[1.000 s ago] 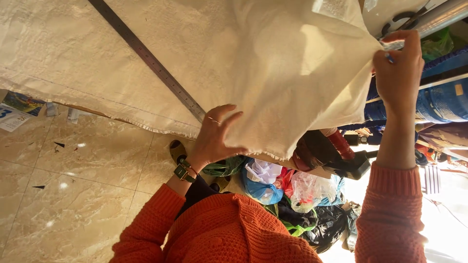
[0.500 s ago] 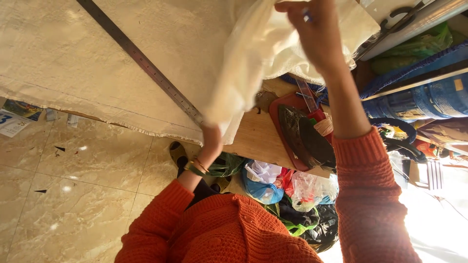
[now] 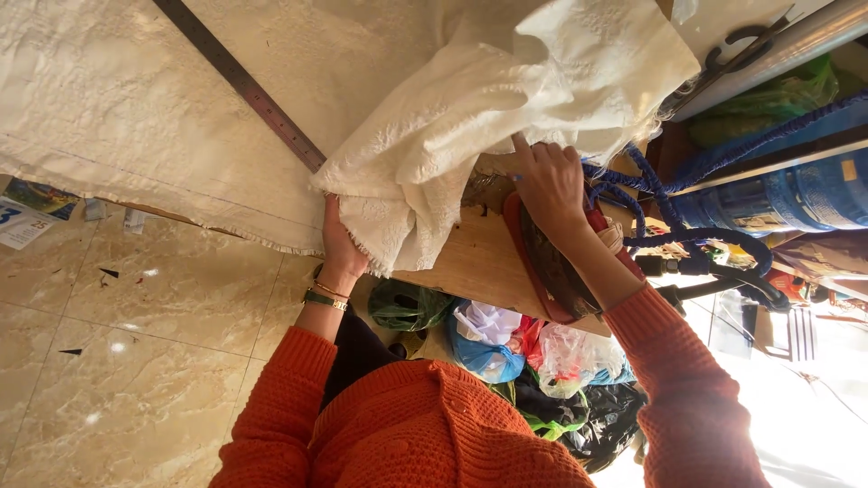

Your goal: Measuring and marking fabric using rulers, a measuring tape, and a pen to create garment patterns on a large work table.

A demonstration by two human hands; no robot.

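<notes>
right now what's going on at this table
A person in an orange sweater is handling cream cloth on a wooden table. The left hand grips a bunched fold at the table edge; the right hand touches the cloth beside it. A long metal ruler lies across the spread cloth.

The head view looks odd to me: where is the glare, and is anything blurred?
Head view: sunlight washes out the lower right corner to white; small glints dot the glossy floor tiles; the cream cloth, ruler and both hands, left and right, look sharp; the scene appears upside down.
</notes>
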